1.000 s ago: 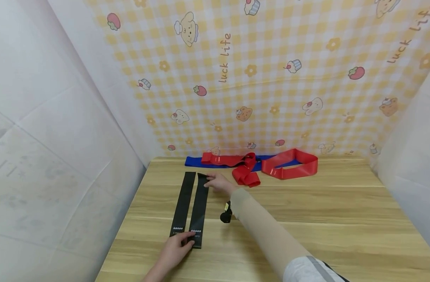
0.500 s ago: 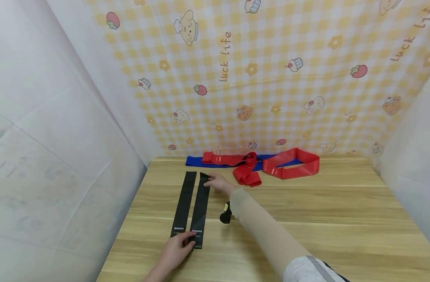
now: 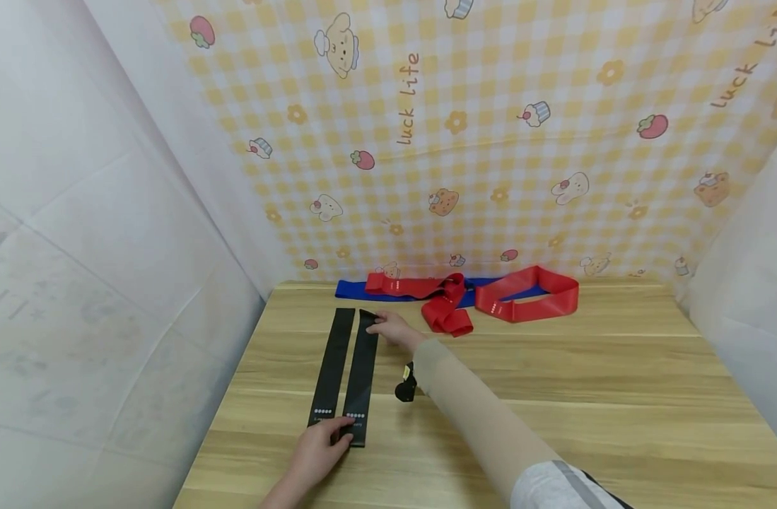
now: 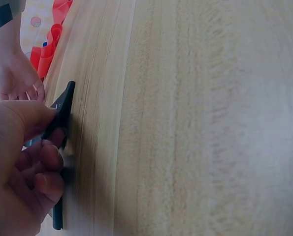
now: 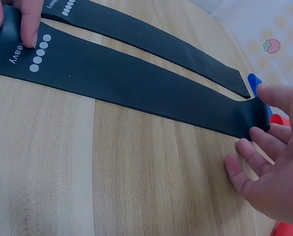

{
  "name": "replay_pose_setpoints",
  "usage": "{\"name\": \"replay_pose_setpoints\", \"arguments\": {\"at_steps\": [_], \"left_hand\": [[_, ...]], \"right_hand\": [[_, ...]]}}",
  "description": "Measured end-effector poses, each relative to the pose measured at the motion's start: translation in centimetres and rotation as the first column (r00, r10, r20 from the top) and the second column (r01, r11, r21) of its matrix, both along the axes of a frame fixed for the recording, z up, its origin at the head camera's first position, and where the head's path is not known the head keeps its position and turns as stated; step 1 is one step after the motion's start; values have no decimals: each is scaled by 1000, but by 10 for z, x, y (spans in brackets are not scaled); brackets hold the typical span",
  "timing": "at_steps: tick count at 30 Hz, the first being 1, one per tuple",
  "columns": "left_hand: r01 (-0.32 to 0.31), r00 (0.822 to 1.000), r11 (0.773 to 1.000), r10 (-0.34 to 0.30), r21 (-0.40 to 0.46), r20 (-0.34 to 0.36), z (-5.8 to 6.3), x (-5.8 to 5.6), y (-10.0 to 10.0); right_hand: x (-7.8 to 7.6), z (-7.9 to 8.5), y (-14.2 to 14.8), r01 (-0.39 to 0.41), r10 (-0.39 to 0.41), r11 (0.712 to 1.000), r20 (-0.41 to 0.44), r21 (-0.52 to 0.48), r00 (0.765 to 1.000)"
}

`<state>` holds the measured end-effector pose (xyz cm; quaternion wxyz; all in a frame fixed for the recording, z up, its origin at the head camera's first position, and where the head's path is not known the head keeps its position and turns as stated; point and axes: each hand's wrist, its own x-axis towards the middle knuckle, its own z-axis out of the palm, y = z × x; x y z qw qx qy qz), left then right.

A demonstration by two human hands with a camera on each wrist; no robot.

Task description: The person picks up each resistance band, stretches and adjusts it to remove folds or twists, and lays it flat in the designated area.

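Two black resistance bands lie lengthwise side by side on the left part of the table. My left hand [image 3: 320, 447] is at the near end of the right-hand black resistance band [image 3: 361, 367], pinching it between thumb and finger, as the left wrist view shows. At this band's far end, my right hand [image 5: 284, 152] holds the tip between thumb and fingers, and the tip curls up off the wood. White dots and the print "Heavy" mark the band's near part. The other black resistance band [image 3: 333, 360] lies flat, its near end partly hidden by my left hand.
Along the back edge, red bands [image 3: 527, 297] lie looped and twisted over a flat blue band [image 3: 350, 290]. A checked cloth [image 3: 458, 177] hangs behind the wooden table [image 3: 553, 382]. White sheets [image 3: 108, 247] flank both sides. A small black device [image 3: 406, 385] is at my right wrist.
The right-hand band's far end shifted slightly right, then slightly back left, with my right hand. Both hands keep their hold. The head view has tilted a little.
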<state>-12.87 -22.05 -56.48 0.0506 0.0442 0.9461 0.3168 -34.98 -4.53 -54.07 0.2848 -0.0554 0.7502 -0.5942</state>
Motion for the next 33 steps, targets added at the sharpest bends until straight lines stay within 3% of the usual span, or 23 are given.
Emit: {"name": "replay_pose_setpoints", "arguments": {"at_steps": [11, 19, 33], "left_hand": [[11, 1000, 1000, -10, -22, 11, 3, 2, 4], [11, 1000, 996, -11, -88, 7, 5, 4, 8], [21, 1000, 990, -23, -137, -14, 8, 4, 4]], "right_hand": [[2, -2, 7, 7, -7, 1000, 7, -9, 1000], [4, -6, 12, -14, 14, 1000, -11, -16, 1000], [0, 12, 36, -49, 49, 999, -70, -5, 996]]}}
